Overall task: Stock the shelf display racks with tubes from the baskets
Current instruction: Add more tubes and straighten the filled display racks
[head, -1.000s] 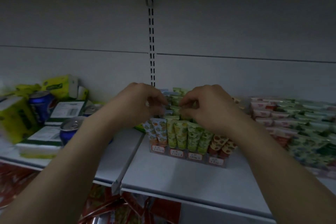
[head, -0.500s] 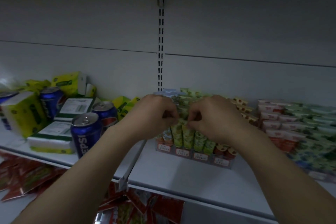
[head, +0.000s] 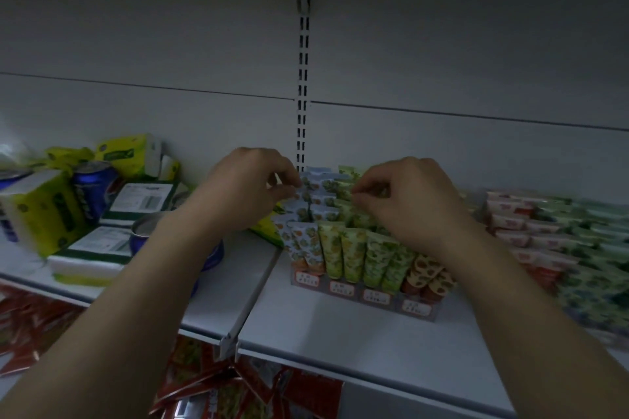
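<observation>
**Head view.** You are reaching both arms to the display rack (head: 364, 296), which is standing on the shelf (head: 340, 340). Your left grip (head: 250, 185) is pinching the crimped top of a blue-and-white tube (head: 308, 192) in the back rows. Your right grip (head: 410, 201) is pinching the top of a green tube (head: 343, 197) just beside it. Both tubes are sitting upright in the rack, crimped ends up.

**Progress, as a judgement.** All 4 labelled lanes are carrying tubes from front to back, so this rack is looking close to full. You are probably seating or straightening the last pieces. The baskets are not showing here, so you cannot tell how much stock is waiting. The tube stock to the right (head: 544, 231) is blurring too much to judge for gaps.
</observation>
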Demonstrator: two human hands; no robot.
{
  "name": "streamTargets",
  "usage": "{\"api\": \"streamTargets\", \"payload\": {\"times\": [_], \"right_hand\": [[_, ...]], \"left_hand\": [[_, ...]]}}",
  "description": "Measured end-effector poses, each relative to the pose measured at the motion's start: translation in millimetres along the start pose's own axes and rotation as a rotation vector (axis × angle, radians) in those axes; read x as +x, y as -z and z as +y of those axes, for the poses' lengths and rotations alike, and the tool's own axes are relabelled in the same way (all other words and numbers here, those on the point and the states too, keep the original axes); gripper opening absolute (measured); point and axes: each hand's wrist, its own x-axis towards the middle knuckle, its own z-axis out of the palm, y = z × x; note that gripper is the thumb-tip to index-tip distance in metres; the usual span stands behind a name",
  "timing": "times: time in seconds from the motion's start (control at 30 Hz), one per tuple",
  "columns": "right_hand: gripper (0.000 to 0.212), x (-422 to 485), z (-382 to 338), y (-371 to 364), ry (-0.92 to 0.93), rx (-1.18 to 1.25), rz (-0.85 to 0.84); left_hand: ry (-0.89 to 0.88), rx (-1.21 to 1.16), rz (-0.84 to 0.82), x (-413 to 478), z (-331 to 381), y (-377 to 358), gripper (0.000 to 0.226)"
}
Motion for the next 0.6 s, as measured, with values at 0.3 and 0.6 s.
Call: {"api": "streamTargets", "payload": {"times": [0.3,0.6], "right_hand": [[0.015,13,-18,-35,-0.002,-0.172,-0.052],[0.016,17,-27,-45,-0.036,-0.114,-0.055]], "left_hand": [[0.04,0.054,-0.103,4,-4,-23,0.016],[0.094,-0.017,-0.065,3,-15,-27,0.016]]}}
